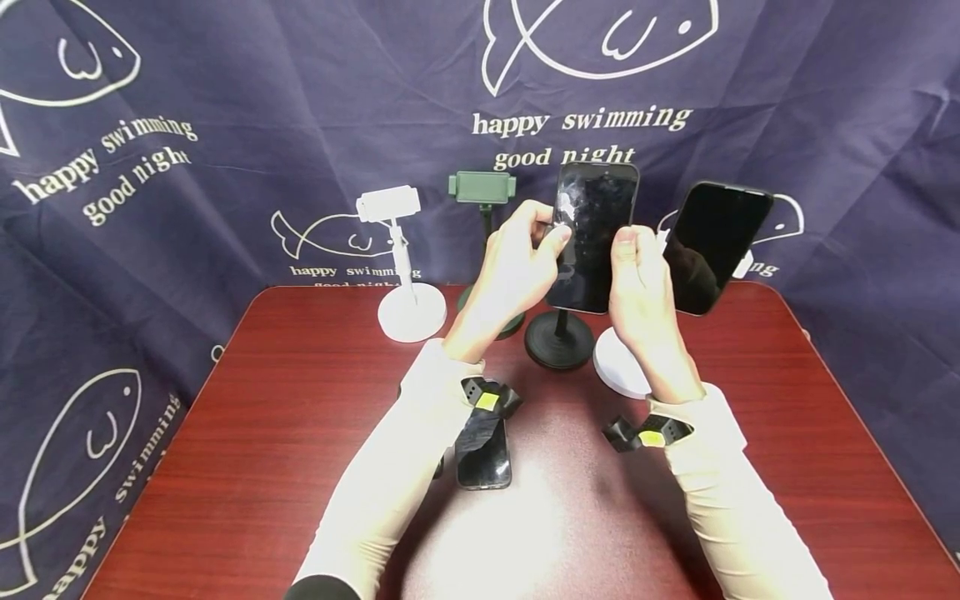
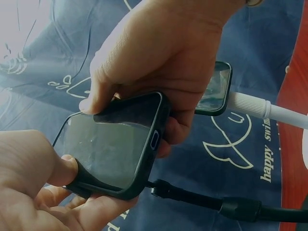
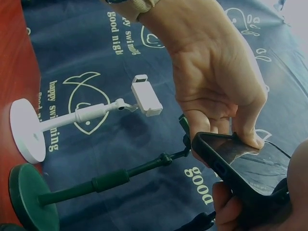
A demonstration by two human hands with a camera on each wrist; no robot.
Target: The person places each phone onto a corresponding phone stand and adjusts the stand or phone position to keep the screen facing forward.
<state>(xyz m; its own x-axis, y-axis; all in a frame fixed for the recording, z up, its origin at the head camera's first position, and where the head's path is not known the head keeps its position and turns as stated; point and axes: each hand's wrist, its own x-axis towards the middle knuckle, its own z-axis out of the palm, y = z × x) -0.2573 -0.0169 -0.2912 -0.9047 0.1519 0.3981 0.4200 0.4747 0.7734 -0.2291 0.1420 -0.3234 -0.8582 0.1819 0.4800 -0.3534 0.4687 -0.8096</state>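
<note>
Both hands hold an upright black smartphone point(image 1: 592, 242) by its two long sides. My left hand point(image 1: 521, 258) grips its left edge, thumb lying on the screen side. On the opposite edge my right hand point(image 1: 641, 287) grips it, with the thumb at the front and fingers behind. Below the phone stands a black phone stand point(image 1: 558, 340) with a round base. In the left wrist view, the arm of that stand point(image 2: 240, 208) runs up to the back of the phone point(image 2: 113, 149), where the joint is hidden.
A second smartphone point(image 1: 716, 250) leans on a white stand point(image 1: 618, 362) at the right. Left of the hands are another white stand point(image 1: 411, 312) and a green stand point(image 1: 482, 187), both with bare holders. A phone point(image 1: 483, 462) lies on the red table point(image 1: 300, 417), partly under the left sleeve.
</note>
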